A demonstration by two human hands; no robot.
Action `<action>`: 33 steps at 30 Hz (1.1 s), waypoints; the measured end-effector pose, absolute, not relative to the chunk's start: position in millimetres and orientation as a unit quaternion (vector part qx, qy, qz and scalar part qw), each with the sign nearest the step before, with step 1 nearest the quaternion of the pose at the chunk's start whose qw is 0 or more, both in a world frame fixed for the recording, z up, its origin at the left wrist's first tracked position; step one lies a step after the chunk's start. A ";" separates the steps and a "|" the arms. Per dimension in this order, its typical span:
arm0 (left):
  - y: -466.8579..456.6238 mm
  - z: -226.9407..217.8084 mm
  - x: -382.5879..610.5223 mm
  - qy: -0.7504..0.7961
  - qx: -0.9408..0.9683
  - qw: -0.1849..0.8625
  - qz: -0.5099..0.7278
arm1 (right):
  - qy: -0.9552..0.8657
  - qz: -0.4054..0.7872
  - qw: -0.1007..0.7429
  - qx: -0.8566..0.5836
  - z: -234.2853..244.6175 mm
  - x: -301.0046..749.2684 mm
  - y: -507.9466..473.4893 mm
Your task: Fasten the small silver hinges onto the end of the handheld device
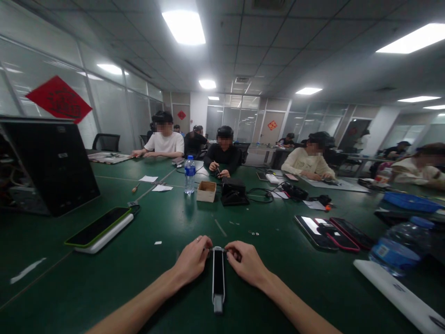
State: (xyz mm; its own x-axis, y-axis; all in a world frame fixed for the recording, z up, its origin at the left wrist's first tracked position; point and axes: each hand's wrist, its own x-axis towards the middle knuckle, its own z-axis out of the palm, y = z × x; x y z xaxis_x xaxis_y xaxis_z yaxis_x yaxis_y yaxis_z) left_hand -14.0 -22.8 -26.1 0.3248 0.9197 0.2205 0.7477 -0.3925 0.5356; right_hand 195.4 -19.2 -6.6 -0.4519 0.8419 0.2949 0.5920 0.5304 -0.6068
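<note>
Flanking a slim device (219, 273), left hand (193, 258) and right hand (248, 262) curled inward, grip unclear

Shows "hp" on the round emblem (62, 155) of the black computer tower (69, 185) at left. Carries also a small label (61, 128) near the top, too tiny for reading. Displays dark Chinese-style writing on the large red diamond sign (59, 99), too unclear to read exactly. Presents gold marking on the smaller red diamond sign (272, 125) at the far door (267, 140), likewise unreadable. Bears blurred print on the blue wrapper (189, 170) of the upright water bottle (189, 186). Has unclear dark marks on the white flat object (389, 277) at right.
</note>
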 end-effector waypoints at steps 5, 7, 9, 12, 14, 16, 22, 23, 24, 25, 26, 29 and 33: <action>-21.2 -26.6 -14.8 0.520 0.795 0.186 0.249 | -0.833 0.177 0.287 -0.440 -7.5 202.9 -13.7; -21.4 -24.6 -14.9 0.516 0.796 0.193 0.251 | -0.837 0.183 0.290 -0.427 -10.0 203.9 -12.1; -22.2 -21.6 -14.9 0.504 0.801 0.198 0.255 | -0.837 0.187 0.300 -0.417 -11.7 204.3 -11.4; -23.9 -17.0 -14.8 0.494 0.804 0.205 0.258 | -0.840 0.194 0.299 -0.409 -10.6 205.2 -12.3; -24.6 -15.1 -14.6 0.495 0.804 0.210 0.255 | -0.844 0.199 0.290 -0.405 -8.1 206.4 -13.5; -24.7 -14.6 -14.5 0.496 0.804 0.214 0.250 | -0.849 0.205 0.278 -0.400 -5.5 207.6 -14.4; -22.6 -20.5 -15.9 0.484 0.813 0.200 0.255 | -0.858 0.212 0.253 -0.395 -5.4 209.6 -12.4; -22.2 -21.6 -16.2 0.480 0.815 0.197 0.257 | -0.857 0.212 0.255 -0.393 -6.4 209.8 -11.6; -21.9 -22.6 -16.4 0.476 0.818 0.194 0.260 | -0.857 0.212 0.259 -0.392 -7.4 210.0 -11.0; -21.7 -23.4 -16.5 0.472 0.819 0.193 0.262 | -0.856 0.212 0.263 -0.391 -8.2 210.3 -10.4; -21.6 -23.9 -16.4 0.469 0.820 0.191 0.266 | -0.854 0.214 0.267 -0.392 -8.8 210.7 -9.9; -21.8 -24.2 -15.6 0.464 0.823 0.192 0.266 | -0.848 0.226 0.273 -0.394 -9.3 211.9 -9.0; -22.7 -22.9 -13.8 0.473 0.820 0.200 0.254 | -0.845 0.245 0.269 -0.392 -10.0 212.4 -8.5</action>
